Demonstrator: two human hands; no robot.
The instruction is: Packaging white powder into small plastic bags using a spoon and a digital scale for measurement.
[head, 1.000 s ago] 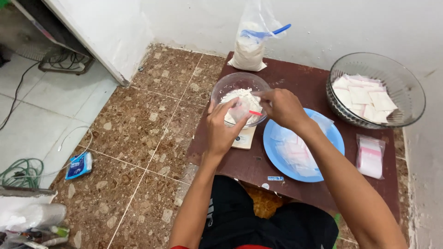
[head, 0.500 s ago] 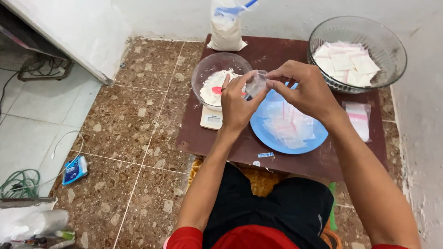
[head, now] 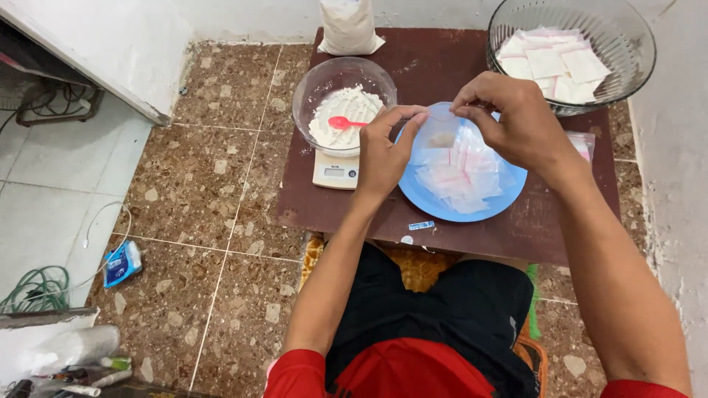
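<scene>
Bright even light, soft shadows, sharp focus

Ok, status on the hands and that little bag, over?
Left hand and right hand both pinching the top of the small clear plastic bag. Pinch of white powder inside, held above the round blue plate. Nothing in the way.

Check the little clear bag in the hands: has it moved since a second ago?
Yes. The small clear bag, then over the bowl of white powder, now hangs above the blue plate, right of the bowl.
</scene>
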